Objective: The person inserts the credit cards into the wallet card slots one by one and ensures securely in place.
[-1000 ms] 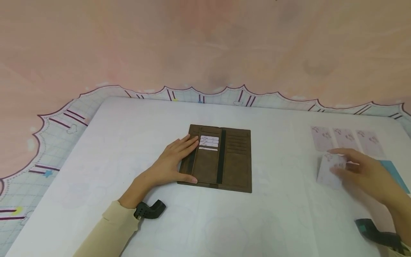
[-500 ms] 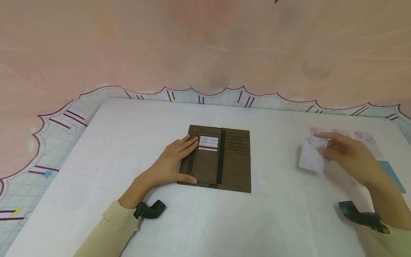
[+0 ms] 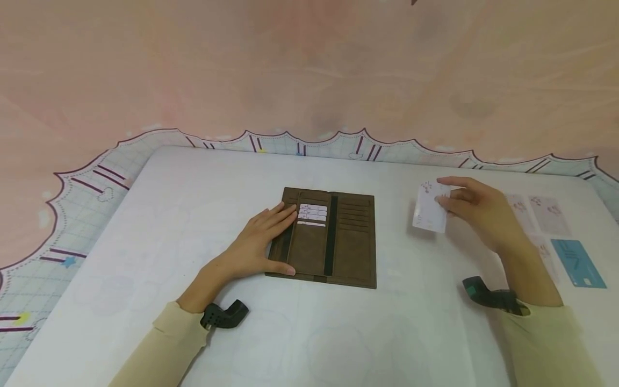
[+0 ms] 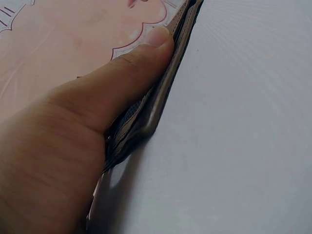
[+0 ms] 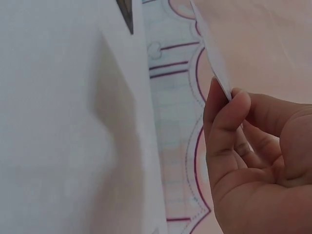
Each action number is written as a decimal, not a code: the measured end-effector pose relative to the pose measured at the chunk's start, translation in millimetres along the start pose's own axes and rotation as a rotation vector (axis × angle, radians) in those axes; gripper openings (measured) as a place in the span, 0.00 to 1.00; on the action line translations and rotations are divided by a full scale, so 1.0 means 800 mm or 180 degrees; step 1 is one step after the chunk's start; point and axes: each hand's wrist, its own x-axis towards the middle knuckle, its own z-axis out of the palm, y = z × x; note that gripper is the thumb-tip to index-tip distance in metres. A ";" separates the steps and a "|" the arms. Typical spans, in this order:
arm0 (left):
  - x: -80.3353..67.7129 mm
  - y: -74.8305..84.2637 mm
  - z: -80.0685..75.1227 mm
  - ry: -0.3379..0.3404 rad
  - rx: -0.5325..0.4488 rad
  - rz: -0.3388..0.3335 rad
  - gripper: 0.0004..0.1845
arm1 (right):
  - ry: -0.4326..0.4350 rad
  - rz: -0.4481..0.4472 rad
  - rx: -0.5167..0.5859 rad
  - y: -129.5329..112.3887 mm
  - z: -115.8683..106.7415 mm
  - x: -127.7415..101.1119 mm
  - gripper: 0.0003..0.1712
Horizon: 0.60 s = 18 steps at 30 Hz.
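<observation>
Your right hand [image 3: 483, 217] pinches a thin card [image 3: 429, 215] above the white table [image 3: 387, 333], right of the open wallet [image 3: 355, 258]; your left hand [image 3: 253, 244], well apart from it, rests with fingers extended on the wallet's left side. The card is white with reddish marks; the wallet is brown, with slotted white cards [image 3: 312, 213]. Since a second ago, you've brought the card leftward, uncovering the blue card [image 3: 577, 263], while your left hand has stayed put.

Your left hand [image 4: 73, 131] fills the lower left, thumb laid on the brown wallet [image 4: 160, 100] slanting through upper centre; white tabletop [image 4: 239, 141] spans the right, pink cloth [image 4: 53, 48] the upper left.
</observation>
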 end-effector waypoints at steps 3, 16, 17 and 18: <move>0.000 0.000 0.000 0.0009 -0.0005 0.0017 0.60 | 0.0055 -0.0100 0.0201 -0.014 0.008 0.007 0.27; 0.001 -0.001 0.001 0.0036 -0.0026 0.0044 0.60 | 0.0010 -0.0152 0.0804 -0.049 0.052 0.038 0.24; 0.001 -0.001 0.001 0.0034 -0.0025 0.0039 0.60 | -0.0003 -0.0158 0.0850 -0.050 0.056 0.040 0.24; 0.001 -0.001 0.001 0.0035 -0.0028 0.0040 0.60 | -0.0014 -0.0162 0.0901 -0.052 0.059 0.041 0.23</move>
